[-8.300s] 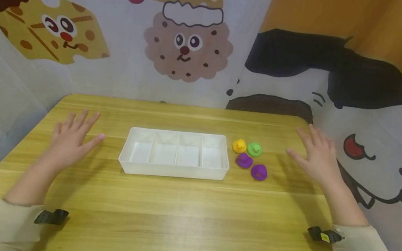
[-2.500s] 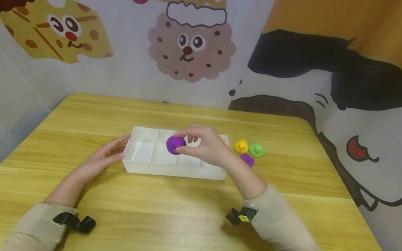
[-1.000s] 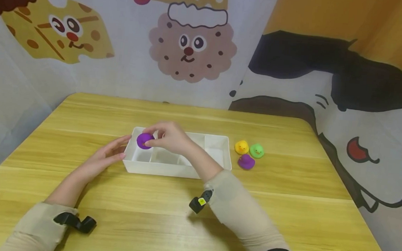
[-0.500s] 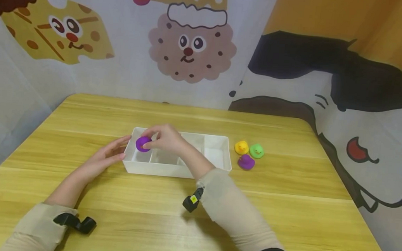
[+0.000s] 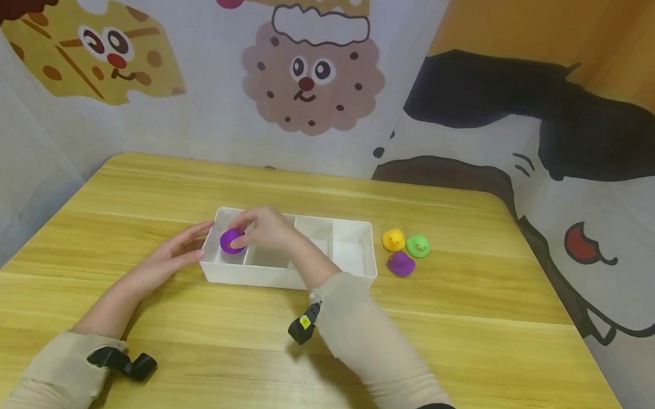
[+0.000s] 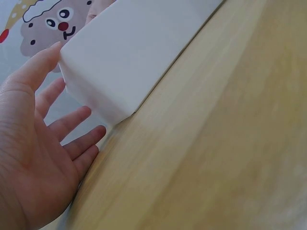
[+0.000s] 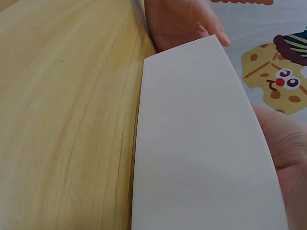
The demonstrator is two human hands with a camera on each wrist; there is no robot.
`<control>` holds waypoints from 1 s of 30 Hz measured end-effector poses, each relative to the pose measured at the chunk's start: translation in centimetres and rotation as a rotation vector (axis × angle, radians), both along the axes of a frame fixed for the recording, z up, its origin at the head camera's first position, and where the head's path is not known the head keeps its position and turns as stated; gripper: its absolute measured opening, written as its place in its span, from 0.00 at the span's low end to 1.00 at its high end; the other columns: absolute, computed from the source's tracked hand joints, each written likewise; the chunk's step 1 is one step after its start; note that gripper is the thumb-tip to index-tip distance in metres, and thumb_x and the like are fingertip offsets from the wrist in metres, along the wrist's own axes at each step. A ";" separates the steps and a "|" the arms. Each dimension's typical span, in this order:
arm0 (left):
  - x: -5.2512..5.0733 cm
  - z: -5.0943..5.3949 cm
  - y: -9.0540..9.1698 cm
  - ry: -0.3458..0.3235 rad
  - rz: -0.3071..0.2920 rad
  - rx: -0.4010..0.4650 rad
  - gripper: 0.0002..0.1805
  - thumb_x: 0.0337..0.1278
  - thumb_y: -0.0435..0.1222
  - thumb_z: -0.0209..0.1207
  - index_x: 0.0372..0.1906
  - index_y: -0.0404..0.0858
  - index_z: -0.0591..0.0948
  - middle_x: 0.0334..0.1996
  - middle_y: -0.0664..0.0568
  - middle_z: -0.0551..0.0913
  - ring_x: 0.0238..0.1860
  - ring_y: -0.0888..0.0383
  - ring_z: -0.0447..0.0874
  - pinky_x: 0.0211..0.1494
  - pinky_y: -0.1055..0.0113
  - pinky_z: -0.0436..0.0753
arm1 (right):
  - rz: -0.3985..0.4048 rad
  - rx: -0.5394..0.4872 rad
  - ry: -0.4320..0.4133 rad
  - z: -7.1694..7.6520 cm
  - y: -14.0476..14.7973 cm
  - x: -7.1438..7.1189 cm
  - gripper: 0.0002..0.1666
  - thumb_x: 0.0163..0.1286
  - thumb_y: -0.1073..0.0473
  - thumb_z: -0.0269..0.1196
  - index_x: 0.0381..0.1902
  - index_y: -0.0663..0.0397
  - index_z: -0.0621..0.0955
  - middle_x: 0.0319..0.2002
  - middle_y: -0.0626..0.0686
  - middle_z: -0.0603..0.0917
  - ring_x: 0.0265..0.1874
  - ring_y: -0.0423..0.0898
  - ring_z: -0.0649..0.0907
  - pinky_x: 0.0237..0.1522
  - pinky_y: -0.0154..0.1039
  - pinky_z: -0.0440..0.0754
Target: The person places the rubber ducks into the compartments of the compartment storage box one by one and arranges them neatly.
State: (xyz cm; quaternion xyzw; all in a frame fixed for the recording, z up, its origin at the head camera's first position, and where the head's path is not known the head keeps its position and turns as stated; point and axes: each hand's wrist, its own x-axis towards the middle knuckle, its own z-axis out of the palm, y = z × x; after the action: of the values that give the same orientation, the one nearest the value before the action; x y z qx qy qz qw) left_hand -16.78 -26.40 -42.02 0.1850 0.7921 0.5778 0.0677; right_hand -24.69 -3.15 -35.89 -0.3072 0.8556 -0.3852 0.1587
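Note:
A white divided box (image 5: 277,278) stands on the table, its compartments in a row. My right hand (image 5: 271,229) reaches into the leftmost compartment and pinches a purple rubber duck (image 5: 232,241) between thumb and fingers. In the right wrist view the box's front wall (image 7: 196,134) hides the duck and most of that hand. My left hand (image 5: 172,257) rests against the box's left end with fingers extended; the left wrist view shows its thumb touching the top corner. To the right of the box sit a yellow duck (image 5: 393,239), a green duck (image 5: 418,245) and another purple duck (image 5: 401,263).
The wooden table (image 5: 237,350) has a rounded far edge, with a printed curtain (image 5: 195,132) hanging right behind it. My right forearm crosses over the front wall of the box. A black wrist camera (image 5: 122,362) is strapped to the left sleeve, another to the right.
From the right side, my right hand has brought one purple duck across the box and lowered it into the leftmost compartment. My left hand has moved in to the box's left end.

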 end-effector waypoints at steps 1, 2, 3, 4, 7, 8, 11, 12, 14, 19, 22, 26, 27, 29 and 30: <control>0.0 0.0 0.0 -0.002 0.001 0.001 0.31 0.71 0.33 0.48 0.75 0.43 0.54 0.72 0.38 0.55 0.65 0.37 0.59 0.61 0.51 0.65 | -0.001 0.001 0.000 0.0 0.0 0.0 0.20 0.54 0.57 0.74 0.46 0.49 0.86 0.35 0.41 0.84 0.41 0.39 0.79 0.45 0.33 0.72; 0.0 0.0 0.0 -0.003 0.000 0.004 0.31 0.71 0.33 0.48 0.75 0.43 0.54 0.72 0.37 0.55 0.66 0.37 0.59 0.61 0.48 0.64 | -0.004 0.002 -0.003 -0.1 -0.1 0.0 0.20 0.54 0.57 0.74 0.46 0.49 0.86 0.35 0.40 0.84 0.41 0.39 0.79 0.46 0.33 0.72; 0.0 0.0 0.0 -0.005 -0.001 0.007 0.31 0.71 0.33 0.47 0.75 0.43 0.54 0.72 0.37 0.55 0.66 0.37 0.58 0.62 0.45 0.63 | -0.008 0.002 -0.005 -0.1 -0.1 0.0 0.19 0.54 0.57 0.74 0.46 0.49 0.86 0.35 0.40 0.84 0.41 0.38 0.79 0.46 0.33 0.72; 0.0 0.1 0.1 -0.007 -0.001 0.009 0.31 0.71 0.33 0.47 0.75 0.43 0.54 0.72 0.37 0.54 0.66 0.36 0.58 0.62 0.41 0.61 | -0.013 0.002 -0.008 -0.2 -0.2 0.0 0.19 0.54 0.57 0.75 0.45 0.49 0.86 0.35 0.40 0.84 0.41 0.38 0.79 0.46 0.33 0.72; 0.1 0.1 0.1 -0.012 -0.003 0.019 0.31 0.71 0.33 0.47 0.75 0.43 0.54 0.72 0.36 0.54 0.66 0.35 0.57 0.61 0.34 0.57 | -0.023 0.009 -0.015 -0.2 -0.3 0.0 0.19 0.53 0.57 0.75 0.45 0.48 0.86 0.34 0.39 0.83 0.39 0.36 0.79 0.47 0.34 0.73; 0.1 0.2 0.2 -0.013 -0.004 0.020 0.31 0.71 0.33 0.47 0.75 0.43 0.54 0.72 0.36 0.54 0.66 0.34 0.57 0.61 0.33 0.56 | -0.024 0.012 -0.020 -0.2 -0.3 0.1 0.19 0.53 0.57 0.75 0.45 0.48 0.86 0.35 0.39 0.83 0.39 0.36 0.79 0.47 0.34 0.73; 0.1 0.2 0.2 -0.015 -0.003 0.018 0.31 0.71 0.33 0.47 0.76 0.43 0.54 0.72 0.36 0.54 0.66 0.34 0.56 0.61 0.32 0.56 | -0.019 0.027 -0.021 -0.3 -0.5 0.1 0.19 0.54 0.58 0.74 0.46 0.48 0.85 0.35 0.39 0.83 0.38 0.36 0.79 0.47 0.33 0.73; 0.1 0.2 0.2 -0.015 -0.001 0.015 0.31 0.71 0.33 0.47 0.76 0.43 0.54 0.72 0.36 0.54 0.66 0.34 0.57 0.61 0.32 0.56 | -0.019 0.035 -0.023 -0.3 -0.6 0.1 0.19 0.54 0.59 0.74 0.46 0.48 0.85 0.35 0.39 0.83 0.38 0.36 0.79 0.47 0.33 0.73; 0.2 0.2 0.2 -0.015 0.002 0.008 0.31 0.71 0.33 0.47 0.76 0.43 0.54 0.72 0.36 0.54 0.66 0.33 0.57 0.61 0.32 0.56 | -0.014 0.048 -0.020 -0.4 -0.7 0.0 0.19 0.54 0.58 0.74 0.46 0.48 0.85 0.35 0.39 0.83 0.38 0.35 0.79 0.46 0.32 0.73; 0.2 0.3 0.1 -0.013 0.001 0.000 0.31 0.72 0.33 0.47 0.76 0.42 0.53 0.72 0.35 0.54 0.66 0.34 0.58 0.61 0.39 0.61 | -0.013 0.068 -0.018 -0.6 -1.2 -0.2 0.18 0.53 0.59 0.74 0.44 0.48 0.86 0.34 0.39 0.82 0.36 0.35 0.78 0.44 0.31 0.73; 0.2 0.3 0.0 -0.009 -0.004 -0.004 0.31 0.72 0.33 0.47 0.76 0.42 0.53 0.72 0.36 0.54 0.66 0.35 0.58 0.61 0.52 0.66 | -0.029 0.076 -0.035 -0.7 -1.4 -0.2 0.17 0.53 0.59 0.74 0.43 0.47 0.86 0.32 0.39 0.82 0.35 0.35 0.79 0.44 0.31 0.74; 0.1 0.2 0.0 -0.008 -0.005 -0.007 0.31 0.72 0.33 0.47 0.76 0.43 0.54 0.72 0.37 0.55 0.66 0.35 0.59 0.60 0.56 0.67 | -0.051 0.089 -0.048 -0.7 -1.5 -0.2 0.16 0.53 0.59 0.74 0.42 0.46 0.86 0.32 0.38 0.82 0.34 0.35 0.79 0.46 0.33 0.74; 0.1 0.2 0.1 -0.010 -0.005 -0.003 0.31 0.72 0.33 0.47 0.76 0.43 0.54 0.72 0.36 0.54 0.66 0.35 0.59 0.61 0.52 0.66 | -0.054 0.091 -0.051 -0.7 -1.5 -0.2 0.16 0.53 0.59 0.74 0.42 0.46 0.86 0.32 0.38 0.83 0.34 0.35 0.79 0.46 0.34 0.74; 0.1 0.2 0.1 -0.012 -0.005 -0.004 0.31 0.72 0.33 0.47 0.76 0.43 0.54 0.72 0.37 0.54 0.66 0.35 0.59 0.61 0.49 0.65 | -0.055 0.094 -0.048 -0.6 -1.5 -0.1 0.16 0.53 0.59 0.74 0.42 0.46 0.86 0.31 0.38 0.83 0.34 0.35 0.79 0.47 0.35 0.74; 0.1 0.2 0.1 -0.012 -0.005 -0.004 0.31 0.72 0.33 0.47 0.76 0.43 0.54 0.72 0.37 0.54 0.65 0.35 0.59 0.61 0.50 0.66 | -0.055 0.096 -0.047 -0.5 -1.5 0.0 0.16 0.53 0.59 0.74 0.42 0.46 0.86 0.31 0.38 0.82 0.34 0.35 0.79 0.47 0.35 0.74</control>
State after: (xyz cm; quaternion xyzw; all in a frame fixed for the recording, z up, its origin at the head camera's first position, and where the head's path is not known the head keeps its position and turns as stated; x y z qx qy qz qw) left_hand -16.71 -26.34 -41.82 0.1833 0.7925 0.5769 0.0744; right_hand -24.74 -4.65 -36.43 -0.2663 0.8774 -0.3549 0.1825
